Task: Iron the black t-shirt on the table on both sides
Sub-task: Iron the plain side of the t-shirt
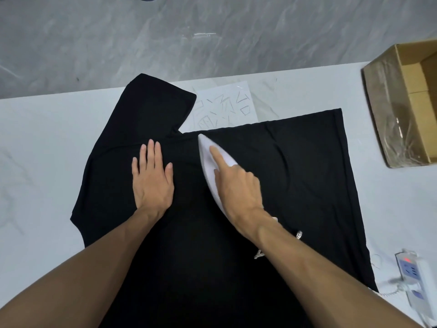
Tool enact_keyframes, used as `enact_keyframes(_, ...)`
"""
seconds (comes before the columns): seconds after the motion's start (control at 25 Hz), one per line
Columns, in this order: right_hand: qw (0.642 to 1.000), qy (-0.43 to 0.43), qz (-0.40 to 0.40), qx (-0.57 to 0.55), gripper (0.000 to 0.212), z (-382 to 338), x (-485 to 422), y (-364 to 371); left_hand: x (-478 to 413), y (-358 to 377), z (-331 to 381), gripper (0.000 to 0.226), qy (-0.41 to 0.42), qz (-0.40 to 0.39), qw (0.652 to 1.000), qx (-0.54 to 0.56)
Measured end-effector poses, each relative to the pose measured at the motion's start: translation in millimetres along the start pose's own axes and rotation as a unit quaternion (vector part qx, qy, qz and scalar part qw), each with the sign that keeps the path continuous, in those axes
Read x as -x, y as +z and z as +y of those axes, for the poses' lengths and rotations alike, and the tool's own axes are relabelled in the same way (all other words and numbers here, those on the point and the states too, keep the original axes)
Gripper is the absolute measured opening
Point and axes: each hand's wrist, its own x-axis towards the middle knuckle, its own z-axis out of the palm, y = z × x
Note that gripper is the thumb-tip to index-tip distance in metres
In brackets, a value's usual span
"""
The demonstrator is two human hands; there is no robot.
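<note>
left hand (152, 178) flat on the black t-shirt (295, 176) mid-frame, fingers straight and close together. right hand (238, 185) grips the white iron (208, 153), index finger stretched along its top, tip pointing upper left. shirt spread over the white table (42, 143), sleeve reaching up-left. bare table left; cardboard box (402, 102) upper right, power strip (416, 278) lower right.

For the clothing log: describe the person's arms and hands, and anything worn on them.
Both arms are bare as far as the picture's edge: no sleeve shows on the left arm or the right arm. The left hand and the right hand wear no gloves. No watch, bracelet or ring shows on either.
</note>
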Motion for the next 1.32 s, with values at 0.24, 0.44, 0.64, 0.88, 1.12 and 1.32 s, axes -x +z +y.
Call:
enact_keyframes(0.24, 0.994, 0.091, 0.058, -0.036, 0.055, 97.0, -9.5, -35.7, 0.0, -2.1, 3.0, 0.057, -0.004, -0.004, 1.000, 0.011)
enact_keyframes(0.44, 0.992, 0.095, 0.066, -0.055, 0.054, 114.3, -11.3, -37.8, 8.0, -19.4, 80.8, 0.056, 0.046, 0.038, 0.997, 0.056)
enact_keyframes(0.64, 0.996, 0.065, 0.061, -0.028, 0.055, 122.1, -12.9, -37.7, 12.5, 9.1, 182.7, 0.057, 0.095, -0.010, 0.994, 0.045)
enact_keyframes(0.88, 0.990, 0.102, 0.091, -0.038, 0.055, 194.7, -30.5, -67.8, 9.2, 14.6, 186.1, 0.064, 0.080, -0.035, 0.996, -0.014)
enact_keyframes(1.12, 0.984, 0.129, 0.116, -0.031, 0.051, 247.8, -45.0, -85.6, 9.5, 10.6, 187.7, 0.064, 0.075, -0.043, 0.996, -0.023)
enact_keyframes(1.32, 0.976, 0.164, 0.135, -0.047, 0.049, 260.1, -49.4, -95.6, 9.1, 11.3, 188.7, 0.067, 0.057, -0.040, 0.997, -0.033)
